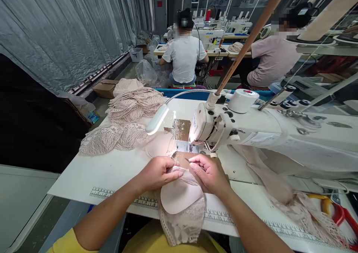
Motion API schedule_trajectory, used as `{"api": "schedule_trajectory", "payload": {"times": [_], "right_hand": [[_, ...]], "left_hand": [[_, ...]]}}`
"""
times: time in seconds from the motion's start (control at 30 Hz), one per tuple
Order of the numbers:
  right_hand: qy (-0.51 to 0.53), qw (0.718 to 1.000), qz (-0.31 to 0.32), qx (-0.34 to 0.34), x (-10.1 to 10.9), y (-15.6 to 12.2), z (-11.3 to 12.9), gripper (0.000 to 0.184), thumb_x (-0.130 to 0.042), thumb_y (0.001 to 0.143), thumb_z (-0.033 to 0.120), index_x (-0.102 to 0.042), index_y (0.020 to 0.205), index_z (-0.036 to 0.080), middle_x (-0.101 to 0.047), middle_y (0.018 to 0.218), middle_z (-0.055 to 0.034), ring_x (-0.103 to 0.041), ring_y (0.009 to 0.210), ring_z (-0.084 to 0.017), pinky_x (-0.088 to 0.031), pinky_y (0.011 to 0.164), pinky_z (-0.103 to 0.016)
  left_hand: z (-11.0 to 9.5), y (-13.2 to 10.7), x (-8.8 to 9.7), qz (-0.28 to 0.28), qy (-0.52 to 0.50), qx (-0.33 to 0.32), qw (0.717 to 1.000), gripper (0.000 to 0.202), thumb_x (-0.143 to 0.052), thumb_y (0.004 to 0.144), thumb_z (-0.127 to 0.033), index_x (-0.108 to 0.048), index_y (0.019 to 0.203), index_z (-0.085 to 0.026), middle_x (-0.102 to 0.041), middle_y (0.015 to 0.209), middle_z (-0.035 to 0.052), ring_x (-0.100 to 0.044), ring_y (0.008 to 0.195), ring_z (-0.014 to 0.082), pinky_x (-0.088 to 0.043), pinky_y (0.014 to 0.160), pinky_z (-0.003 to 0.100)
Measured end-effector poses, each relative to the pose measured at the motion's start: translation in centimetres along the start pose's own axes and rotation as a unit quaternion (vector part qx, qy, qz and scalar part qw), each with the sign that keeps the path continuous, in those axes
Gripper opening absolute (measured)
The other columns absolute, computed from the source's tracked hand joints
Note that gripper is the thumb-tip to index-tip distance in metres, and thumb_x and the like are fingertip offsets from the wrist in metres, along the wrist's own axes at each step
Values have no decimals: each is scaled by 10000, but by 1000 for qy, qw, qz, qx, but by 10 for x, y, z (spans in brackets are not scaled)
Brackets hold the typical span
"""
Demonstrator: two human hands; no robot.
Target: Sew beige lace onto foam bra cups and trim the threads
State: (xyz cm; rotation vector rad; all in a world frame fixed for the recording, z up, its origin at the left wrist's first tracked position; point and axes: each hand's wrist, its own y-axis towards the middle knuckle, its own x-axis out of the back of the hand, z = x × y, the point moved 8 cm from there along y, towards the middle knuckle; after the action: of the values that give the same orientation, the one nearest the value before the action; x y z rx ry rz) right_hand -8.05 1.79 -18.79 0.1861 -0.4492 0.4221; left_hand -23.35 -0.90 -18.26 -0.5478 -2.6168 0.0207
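My left hand (pixel 163 173) pinches the upper edge of a beige lace bra cup (pixel 181 197), thumb on top. Its smooth pad faces up, and the lace hangs over the table's front edge toward my lap. Close by on the right, my right hand (pixel 207 171) is closed around a small dark pointed tool (pixel 188 160); only its tip shows, so its exact kind is hidden. Both hands are just in front of the needle area of a white sewing machine (pixel 200 128). Another padded cup (pixel 160 144) lies behind my left hand, by the machine's plate.
Stacked lace cups (pixel 134 104) are heaped at the table's back left. A lamp (pixel 158 119) on a bendy neck hangs over the work. Lace fabric (pixel 282 186) and red-handled scissors (pixel 339 214) lie at right. Two people sit at machines ahead. A printed ruler (pixel 145 202) runs along the front edge.
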Motion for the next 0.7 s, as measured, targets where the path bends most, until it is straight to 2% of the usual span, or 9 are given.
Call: {"api": "schedule_trajectory", "payload": {"times": [0.07, 0.17, 0.23, 0.3, 0.4, 0.5, 0.57, 0.63, 0.7], "right_hand": [[-57, 998, -22, 34, 1, -3, 7, 240, -565, 860, 374, -606, 1041, 223, -675, 972, -70, -615, 854, -217, -481, 727, -326], [-166, 972, 75, 145, -29, -11, 28, 334, -571, 831, 266, -584, 1164, 252, -653, 1045, -77, -591, 771, -184, -456, 655, -291], [-222, 940, 157, 208, -51, -20, 36, 326, -501, 806, 151, -628, 1082, 271, -648, 1029, -56, -550, 688, -142, -406, 594, -255], [-255, 918, 203, 224, -60, -25, 37, 263, -493, 723, 88, -652, 858, 247, -650, 948, -36, -511, 645, -128, -353, 556, -244], [-281, 925, 210, 146, -45, -20, 23, 153, -517, 619, 54, -524, 598, 206, -616, 729, -21, -470, 593, -133, -290, 514, -254], [-276, 941, 187, 47, -18, -13, 10, 202, -492, 633, 34, -432, 538, 202, -539, 596, -1, -439, 552, -135, -266, 501, -260], [-220, 961, 163, 23, -5, -8, 10, 186, -476, 693, 55, -478, 581, 204, -547, 620, 1, -464, 583, -147, -298, 528, -265], [-153, 979, 131, 8, 1, -1, 14, 162, -467, 796, 132, -554, 682, 208, -581, 686, -4, -506, 654, -164, -349, 587, -276], [-113, 988, 104, -10, 0, 6, 15, 198, -457, 880, 268, -578, 734, 207, -595, 714, -5, -522, 684, -170, -376, 623, -285]], "left_hand": [[-10, 3, 29, -79, 136, -27, 987, 309, -570, 859, -438, -678, 782, -158, -592, 725, 38, -530, 686, 164, -405, 643, 267], [-15, 22, 65, -168, 245, -58, 953, 280, -527, 877, -373, -668, 1023, -182, -639, 1051, 88, -578, 952, 227, -430, 842, 312], [-2, 44, 74, -157, 286, -19, 945, 378, -583, 811, -311, -601, 1169, -191, -575, 1224, 104, -527, 1101, 268, -397, 927, 343], [16, 62, 74, -120, 290, 31, 949, 476, -639, 725, -275, -579, 1187, -176, -604, 1167, 113, -556, 1039, 281, -421, 862, 342], [33, 71, 65, -73, 263, 60, 960, 301, -625, 684, -226, -660, 974, -156, -668, 817, 58, -608, 740, 222, -431, 657, 286], [34, 61, 54, -40, 235, 49, 970, 110, -557, 716, -199, -660, 723, -162, -630, 655, 22, -578, 611, 176, -404, 582, 258], [26, 50, 52, -48, 227, 23, 972, 131, -534, 751, -217, -654, 732, -167, -656, 773, 44, -595, 730, 196, -426, 659, 277], [17, 41, 51, -61, 232, -16, 971, 179, -558, 764, -247, -662, 893, -180, -653, 987, 69, -571, 927, 236, -425, 788, 313], [10, 38, 44, -51, 251, -54, 965, 243, -577, 771, -257, -650, 993, -190, -631, 1051, 78, -535, 989, 251, -406, 834, 329]]}}
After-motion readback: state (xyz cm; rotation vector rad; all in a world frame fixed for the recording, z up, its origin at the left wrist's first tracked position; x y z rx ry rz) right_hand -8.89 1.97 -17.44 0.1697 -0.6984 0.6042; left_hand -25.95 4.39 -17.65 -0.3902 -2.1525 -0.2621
